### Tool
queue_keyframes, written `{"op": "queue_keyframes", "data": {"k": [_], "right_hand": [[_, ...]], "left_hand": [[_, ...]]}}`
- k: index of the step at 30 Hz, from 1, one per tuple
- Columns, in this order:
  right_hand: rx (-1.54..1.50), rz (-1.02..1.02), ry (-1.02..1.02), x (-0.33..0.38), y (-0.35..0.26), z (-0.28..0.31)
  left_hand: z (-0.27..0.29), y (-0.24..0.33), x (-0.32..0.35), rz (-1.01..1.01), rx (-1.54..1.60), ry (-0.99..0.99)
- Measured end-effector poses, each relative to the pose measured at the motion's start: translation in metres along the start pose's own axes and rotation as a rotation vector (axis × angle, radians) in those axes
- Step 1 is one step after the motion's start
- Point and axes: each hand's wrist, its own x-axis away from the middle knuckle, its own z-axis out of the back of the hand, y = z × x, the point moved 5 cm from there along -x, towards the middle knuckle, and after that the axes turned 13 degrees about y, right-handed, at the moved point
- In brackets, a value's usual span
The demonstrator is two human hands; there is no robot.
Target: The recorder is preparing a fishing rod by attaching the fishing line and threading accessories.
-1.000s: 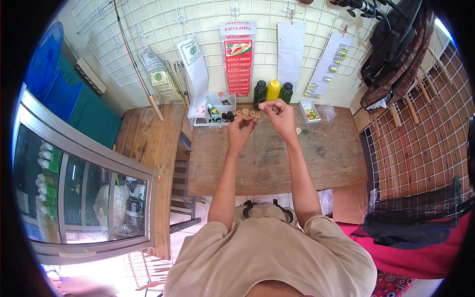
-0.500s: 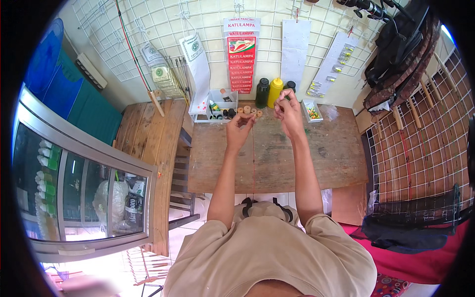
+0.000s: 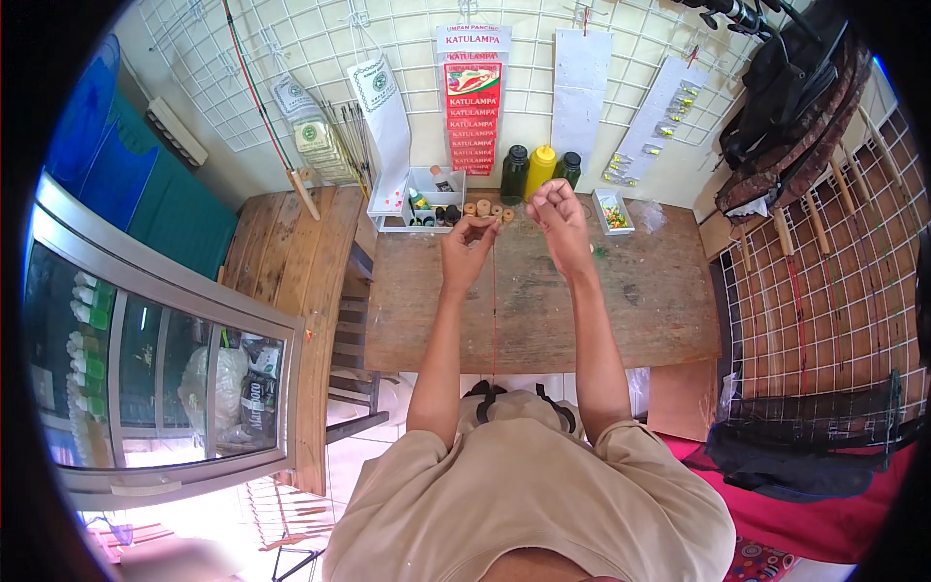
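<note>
A thin red rod (image 3: 496, 320), like the slim end of a fishing rod, stretches from near my body out over the wooden table (image 3: 427, 320). At its far end my left hand (image 3: 466, 257) is closed in a pinch, thumb and forefinger together at the tip. To the right, slightly higher in the picture, my right hand (image 3: 561, 228) has its fingers pinched together; whatever it holds, if anything, is too fine to make out. Just beyond my left hand sit several round cork-coloured pieces (image 3: 484, 208).
Along the back stand a white tray (image 3: 393, 229) of small bottles, a yellow squeeze bottle (image 3: 540, 175), dark bottles (image 3: 514, 175) and a white box (image 3: 624, 229) of small colourful pieces. A glass-fronted cabinet (image 3: 150, 482) is at left; a wire rack (image 3: 824, 291) with rods is at right.
My right hand has turned and come slightly lower, its fingers now more closed together. The left hand stays pinched at the rod tip, almost unmoved.
</note>
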Motion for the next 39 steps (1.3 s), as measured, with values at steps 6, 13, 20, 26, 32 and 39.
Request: {"op": "queue_keyframes", "data": {"k": [6,13,20,26,32,39], "right_hand": [[0.280,0.104,-0.031,0.010,-0.005,-0.007],[0.403,0.215,0.135,0.008,0.020,0.020],[0.445,0.083,0.125,0.010,0.021,0.021],[0.585,0.263,0.105,0.011,0.017,0.022],[0.768,0.144,0.163,0.018,0.016,0.021],[0.758,0.156,0.226,0.020,0.025,0.025]], "left_hand": [[-0.001,0.008,0.005,-0.005,0.015,0.024],[-0.006,0.006,0.010,-0.036,0.079,0.061],[-0.009,0.005,0.013,-0.044,0.089,0.078],[-0.012,0.007,0.014,-0.001,0.122,0.104],[-0.011,0.003,0.015,0.038,0.186,0.117],[-0.014,0.007,0.014,-0.004,0.217,0.120]]}}
